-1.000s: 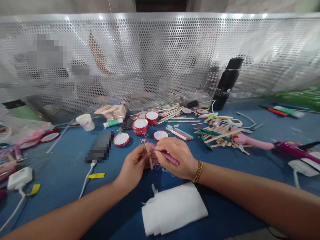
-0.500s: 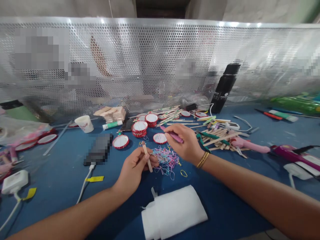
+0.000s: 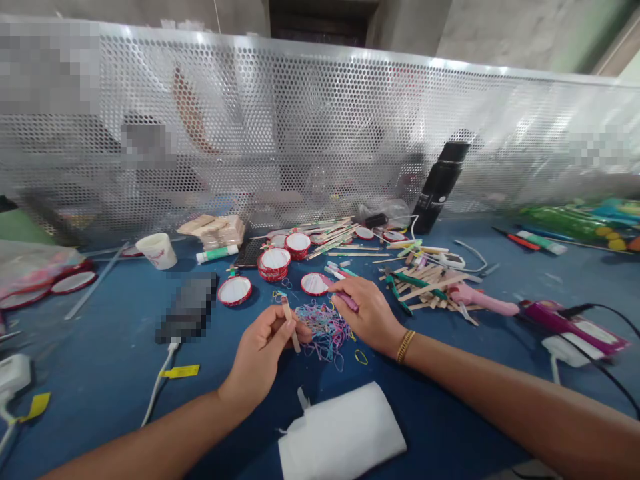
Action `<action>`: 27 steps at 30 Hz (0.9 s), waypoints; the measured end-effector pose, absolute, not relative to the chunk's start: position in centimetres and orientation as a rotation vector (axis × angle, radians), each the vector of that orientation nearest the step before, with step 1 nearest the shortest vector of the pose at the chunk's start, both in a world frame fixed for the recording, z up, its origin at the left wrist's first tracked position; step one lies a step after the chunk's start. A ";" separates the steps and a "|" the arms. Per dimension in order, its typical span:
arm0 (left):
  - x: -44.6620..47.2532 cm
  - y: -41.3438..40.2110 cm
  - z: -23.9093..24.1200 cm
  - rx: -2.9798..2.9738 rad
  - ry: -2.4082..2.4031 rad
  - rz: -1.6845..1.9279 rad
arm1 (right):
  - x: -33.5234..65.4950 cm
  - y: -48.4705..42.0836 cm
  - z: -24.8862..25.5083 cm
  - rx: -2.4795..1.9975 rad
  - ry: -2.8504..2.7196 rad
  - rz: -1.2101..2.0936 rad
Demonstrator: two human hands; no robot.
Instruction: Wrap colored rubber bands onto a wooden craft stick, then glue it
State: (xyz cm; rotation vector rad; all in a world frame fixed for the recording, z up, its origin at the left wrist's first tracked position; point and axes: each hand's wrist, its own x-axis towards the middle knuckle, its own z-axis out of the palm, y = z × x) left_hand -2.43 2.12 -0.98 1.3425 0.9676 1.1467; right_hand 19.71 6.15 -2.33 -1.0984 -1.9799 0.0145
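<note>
My left hand (image 3: 265, 350) pinches a short wooden craft stick (image 3: 290, 323), held tilted with its darker tip up. In my right hand (image 3: 370, 313) is a purple pen-like tool (image 3: 344, 297), its front end pointing left toward the stick but apart from it. Between and beneath the hands lies a loose heap of coloured rubber bands (image 3: 325, 333), pink, blue and purple. A yellow band (image 3: 361, 357) lies to the right of the heap. Just behind are a round red-rimmed lid (image 3: 315, 284) and a stack of similar red-rimmed discs (image 3: 274, 261).
A folded white cloth (image 3: 345, 437) lies in front. On the left are a phone (image 3: 187, 307) with cable and a paper cup (image 3: 157, 251). Wooden sticks, pliers (image 3: 397, 292) and a pink glue gun (image 3: 485, 298) lie right. A black bottle (image 3: 440, 187) leans against the perforated metal screen (image 3: 320, 120).
My right hand has come down a little, and the purple tool is lower, nearer the band heap. My left hand still pinches the stick. The whole view has shifted slightly.
</note>
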 end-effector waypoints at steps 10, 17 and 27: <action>-2.8 2.5 -1.4 1.355 1.039 1.065 | 21.2 5.6 -3.2 -1.169 -1.933 0.103; -2.7 2.6 -1.0 1.492 1.107 1.098 | 20.9 5.5 -2.1 -1.272 -1.895 0.250; -3.1 2.8 -1.4 1.576 1.157 1.036 | 24.5 6.9 0.3 -1.642 -1.907 -0.044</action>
